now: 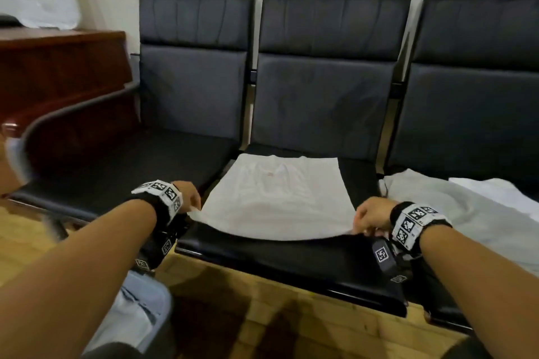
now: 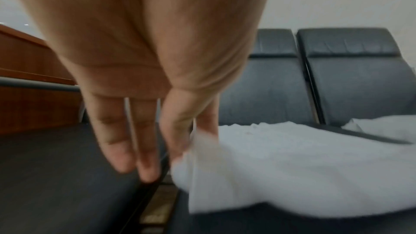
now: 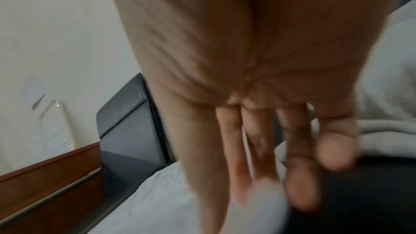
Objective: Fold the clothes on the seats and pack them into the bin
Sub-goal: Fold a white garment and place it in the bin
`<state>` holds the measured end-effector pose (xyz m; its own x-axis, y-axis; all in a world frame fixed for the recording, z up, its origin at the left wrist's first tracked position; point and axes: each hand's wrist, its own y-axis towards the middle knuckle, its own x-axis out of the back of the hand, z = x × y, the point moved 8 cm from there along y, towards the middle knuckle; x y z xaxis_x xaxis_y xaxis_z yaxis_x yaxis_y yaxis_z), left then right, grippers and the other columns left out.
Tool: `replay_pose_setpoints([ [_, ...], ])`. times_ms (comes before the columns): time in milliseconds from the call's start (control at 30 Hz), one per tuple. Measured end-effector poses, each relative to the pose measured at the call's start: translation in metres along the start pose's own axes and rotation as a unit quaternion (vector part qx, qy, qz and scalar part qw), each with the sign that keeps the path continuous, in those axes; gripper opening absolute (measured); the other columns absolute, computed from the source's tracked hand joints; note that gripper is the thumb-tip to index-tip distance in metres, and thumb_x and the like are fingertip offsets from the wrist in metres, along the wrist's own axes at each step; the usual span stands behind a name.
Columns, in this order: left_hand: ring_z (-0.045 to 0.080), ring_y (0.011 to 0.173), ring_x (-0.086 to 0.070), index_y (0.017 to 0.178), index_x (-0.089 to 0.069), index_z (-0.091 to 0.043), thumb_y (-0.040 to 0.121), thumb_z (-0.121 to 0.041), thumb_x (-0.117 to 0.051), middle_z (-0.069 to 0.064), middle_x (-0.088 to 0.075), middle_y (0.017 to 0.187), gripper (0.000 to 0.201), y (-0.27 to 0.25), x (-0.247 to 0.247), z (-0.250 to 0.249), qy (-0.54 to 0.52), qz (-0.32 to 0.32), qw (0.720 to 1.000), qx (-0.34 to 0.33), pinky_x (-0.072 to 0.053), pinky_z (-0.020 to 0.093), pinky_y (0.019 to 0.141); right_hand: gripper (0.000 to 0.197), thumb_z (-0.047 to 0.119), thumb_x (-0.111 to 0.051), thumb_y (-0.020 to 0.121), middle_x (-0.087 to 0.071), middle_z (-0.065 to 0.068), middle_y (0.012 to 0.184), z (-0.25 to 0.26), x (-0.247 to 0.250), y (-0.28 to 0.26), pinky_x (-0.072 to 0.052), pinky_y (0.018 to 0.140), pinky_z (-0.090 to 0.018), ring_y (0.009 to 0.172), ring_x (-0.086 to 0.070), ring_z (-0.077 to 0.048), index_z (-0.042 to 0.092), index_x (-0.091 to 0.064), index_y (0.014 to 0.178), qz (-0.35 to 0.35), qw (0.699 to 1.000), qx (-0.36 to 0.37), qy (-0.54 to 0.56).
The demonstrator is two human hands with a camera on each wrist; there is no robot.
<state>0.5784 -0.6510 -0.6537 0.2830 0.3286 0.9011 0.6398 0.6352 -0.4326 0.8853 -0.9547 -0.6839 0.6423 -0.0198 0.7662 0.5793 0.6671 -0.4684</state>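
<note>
two bare forearms with tagged wristbands fill the lower part of the head view, reaching to the front edge of the middle seat (image 1: 291, 268). a white garment (image 1: 277, 198) is spread flat on that seat, its near hem lifted off the cushion in a shallow arc. the left hand (image 1: 188, 195) is seen at the hem's left corner with the grip closed on the cloth; the right hand (image 1: 372, 217) is set at the right corner, fingers curled down onto the hem. a pile of pale clothes (image 1: 466, 213) is heaped on the right seat (image 1: 455, 309), well apart from the left seat (image 1: 116, 181). a reddish wooden cabinet (image 1: 58, 67) stands beside the left seat, and a light blue bin (image 1: 140, 309) is partly seen low down by the left forearm, on the wooden floor (image 1: 233, 315).

from the left wrist, the left hand (image 2: 144, 77) is shown from below: thumb and forefinger are pinched on the corner of the white garment (image 2: 292, 166), while the other fingers (image 2: 119, 149) hang straight and hold nothing. the pile of pale clothes (image 2: 387, 127) shows behind.

from the right wrist, the picture is blurred. the right hand (image 3: 258, 95) points down at the white garment (image 3: 157, 202), with thumb and fingers (image 3: 301, 184) brought close about a blurred white fold; the grip appears to be pinching it, though that cannot be told surely from this view.
</note>
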Motion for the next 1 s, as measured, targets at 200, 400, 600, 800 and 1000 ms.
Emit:
replay_pose_setpoints([
  [200, 0.027, 0.121, -0.054, 0.126, -0.060, -0.013, 0.096, -0.025, -0.050, 0.006, -0.057, 0.133, 0.033, 0.004, -0.006, -0.040, 0.049, -0.070, 0.996, 0.013, -0.044, 0.034, 0.101, 0.032, 0.035, -0.068, 0.087, -0.070, -0.012, 0.104, 0.027, 0.009, 0.007, -0.050, 0.075, -0.028, 0.092, -0.064, -0.025, 0.004, -0.070, 0.097, -0.113, 0.983, -0.001, -0.148],
  [400, 0.028, 0.140, -0.031, 0.150, -0.024, -0.019, 0.077, -0.056, -0.070, 0.010, -0.027, 0.153, 0.093, 0.030, -0.049, -0.074, -0.029, -0.041, 0.998, -0.025, -0.030, 0.041, 0.113, 0.064, 0.050, -0.061, 0.090, -0.052, -0.011, 0.135, 0.066, -0.029, 0.027, -0.044, 0.092, -0.032, 0.120, -0.052, -0.028, 0.009, -0.045, 0.135, -0.098, 0.982, 0.048, -0.153],
  [600, 0.029, 0.148, -0.006, 0.154, 0.002, -0.023, 0.072, -0.075, -0.058, 0.010, 0.005, 0.161, 0.114, 0.041, -0.068, -0.072, 0.048, 0.009, 0.999, -0.002, -0.017, 0.048, 0.118, 0.100, 0.076, -0.057, 0.077, -0.033, -0.016, 0.151, 0.050, -0.065, 0.049, -0.038, 0.108, -0.042, 0.130, -0.044, -0.033, 0.011, -0.031, 0.148, -0.004, 0.968, 0.022, -0.251],
  [800, 0.031, 0.144, -0.022, 0.153, -0.004, -0.025, 0.065, -0.083, -0.056, 0.009, -0.009, 0.159, 0.118, 0.027, -0.079, -0.083, 0.087, 0.030, 0.995, -0.035, -0.028, 0.049, 0.114, 0.102, 0.080, -0.052, 0.075, -0.032, -0.018, 0.150, 0.032, -0.065, 0.028, -0.038, 0.107, -0.039, 0.127, -0.046, -0.031, 0.006, -0.038, 0.143, 0.042, 0.953, 0.003, -0.300],
  [1000, 0.028, 0.134, -0.039, 0.151, -0.019, -0.021, 0.071, -0.081, -0.051, 0.008, -0.033, 0.151, 0.105, 0.013, -0.070, -0.093, 0.039, 0.003, 0.998, -0.058, -0.037, 0.044, 0.108, 0.063, 0.066, -0.060, 0.082, -0.056, -0.003, 0.105, 0.035, -0.056, -0.002, -0.039, 0.081, -0.027, 0.093, -0.051, -0.021, 0.009, -0.054, 0.109, 0.056, 0.959, -0.006, -0.277],
])
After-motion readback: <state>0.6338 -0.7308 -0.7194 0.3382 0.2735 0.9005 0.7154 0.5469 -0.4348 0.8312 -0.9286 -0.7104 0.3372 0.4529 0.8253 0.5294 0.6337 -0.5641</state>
